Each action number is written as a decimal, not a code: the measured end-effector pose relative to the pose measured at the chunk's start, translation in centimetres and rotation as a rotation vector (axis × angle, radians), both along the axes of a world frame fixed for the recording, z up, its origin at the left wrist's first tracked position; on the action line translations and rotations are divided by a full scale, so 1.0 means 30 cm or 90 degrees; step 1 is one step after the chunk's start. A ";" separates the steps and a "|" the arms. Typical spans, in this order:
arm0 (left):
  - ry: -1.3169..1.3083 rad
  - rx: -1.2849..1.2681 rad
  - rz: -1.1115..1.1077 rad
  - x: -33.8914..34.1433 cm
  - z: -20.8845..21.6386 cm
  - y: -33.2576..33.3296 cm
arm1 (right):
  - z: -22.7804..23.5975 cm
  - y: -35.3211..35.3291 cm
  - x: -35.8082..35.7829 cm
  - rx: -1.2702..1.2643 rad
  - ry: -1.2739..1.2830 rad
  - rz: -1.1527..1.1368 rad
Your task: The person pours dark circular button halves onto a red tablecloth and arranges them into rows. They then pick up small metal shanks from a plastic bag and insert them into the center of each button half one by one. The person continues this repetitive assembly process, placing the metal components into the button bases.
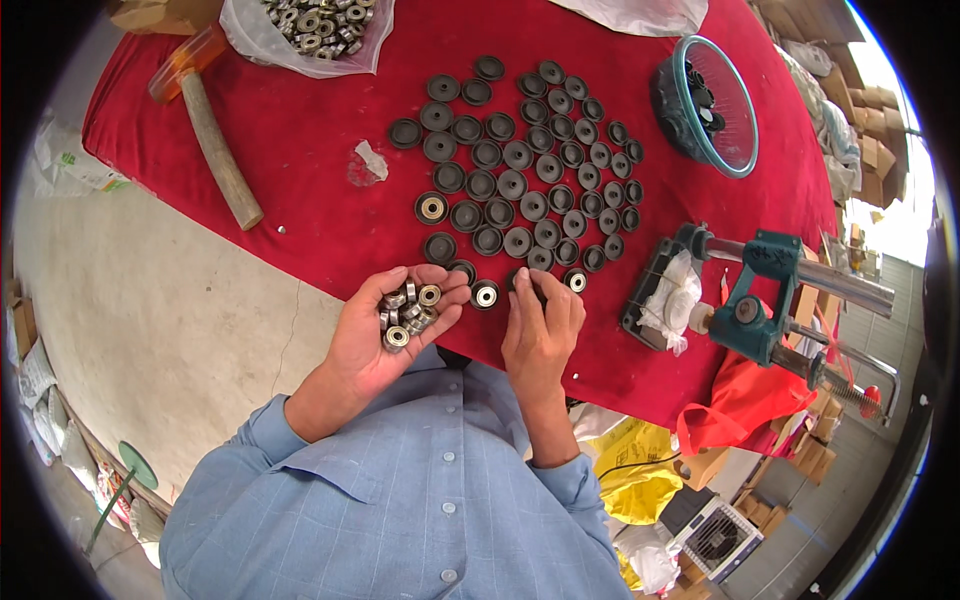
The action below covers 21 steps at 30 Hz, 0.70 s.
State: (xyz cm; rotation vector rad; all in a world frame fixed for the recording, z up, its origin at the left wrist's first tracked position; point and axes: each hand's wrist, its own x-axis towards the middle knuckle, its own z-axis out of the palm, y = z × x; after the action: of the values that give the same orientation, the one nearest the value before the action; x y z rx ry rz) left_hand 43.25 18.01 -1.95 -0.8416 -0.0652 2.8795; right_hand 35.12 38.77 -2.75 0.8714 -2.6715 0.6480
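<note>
A pile of small metal ball bearings [397, 337] lies in the cupped palm of my left hand [358, 340], just past the table's near edge. My right hand [542, 325] reaches over the near edge, its fingers pinched together at a black round part; anything between the fingertips is hidden. Several rows of black round parts [517, 155] with raised rims are spread across the red cloth [310, 180]. Bearings sit in the middle of three of them: a near part [485, 294] between my hands, one [575, 281] right of my right hand, and another [431, 208] farther left.
A clear bag of bearings [318, 35] stands at the far left, beside a wooden-handled hammer [215, 150]. A teal-rimmed basket [740, 120] holds black parts at the far right. Nearer right stands a green hand press [760, 300] with a plastic-wrapped piece [672, 300] on its base.
</note>
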 end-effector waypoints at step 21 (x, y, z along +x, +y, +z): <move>0.001 -0.035 0.001 0.000 -0.002 0.006 | 0.001 0.016 0.104 0.061 -0.012 -0.056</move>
State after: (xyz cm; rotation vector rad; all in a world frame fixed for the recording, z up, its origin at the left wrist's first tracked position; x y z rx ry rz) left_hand 43.26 18.18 -2.00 -0.8497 0.0125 2.8957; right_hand 38.25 39.24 -2.73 0.7700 -2.7598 0.5146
